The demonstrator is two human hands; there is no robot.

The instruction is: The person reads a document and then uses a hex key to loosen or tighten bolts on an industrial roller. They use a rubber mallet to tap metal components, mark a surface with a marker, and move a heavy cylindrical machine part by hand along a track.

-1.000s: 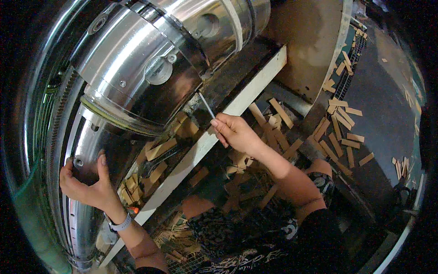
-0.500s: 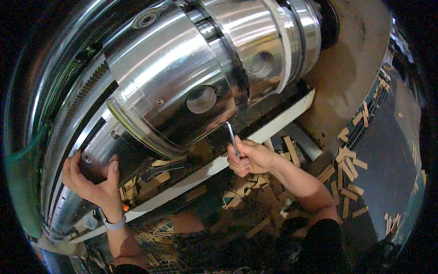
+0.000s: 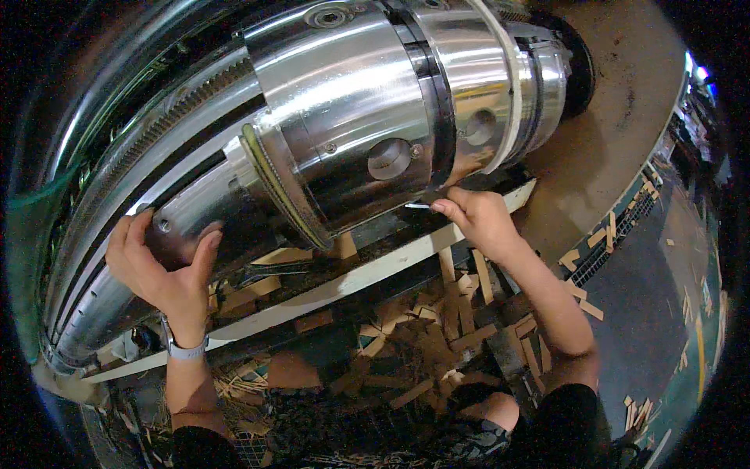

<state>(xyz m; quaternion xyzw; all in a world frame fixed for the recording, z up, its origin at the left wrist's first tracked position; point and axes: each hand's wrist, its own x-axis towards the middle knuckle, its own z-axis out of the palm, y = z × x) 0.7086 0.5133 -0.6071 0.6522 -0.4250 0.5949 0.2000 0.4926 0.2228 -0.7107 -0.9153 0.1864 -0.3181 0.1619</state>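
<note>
A thick, polished metal roller (image 3: 344, 109) lies slantwise across the view, with wide sleeves, round holes and small recessed screws. My left hand (image 3: 160, 266) rests on its narrower left section (image 3: 183, 234), fingers and thumb apart on the metal near a small screw. My right hand (image 3: 480, 219) is closed on a slim silvery hex key (image 3: 419, 205), held at the lower edge of the large sleeve. Only a short end of the key shows; my fingers hide the remainder.
A pale beam (image 3: 375, 273) runs below the roller. Cardboard strips (image 3: 469, 301) litter the floor and the space beneath. A toothed rack (image 3: 203, 90) and long metal bars lie behind the roller. A brown curved surface (image 3: 625, 102) stands at the right.
My right hand has moved up and right, bringing the hex key from upright to nearly level against the sleeve's lower edge. The view has shifted; my left hand stays on the roller.
</note>
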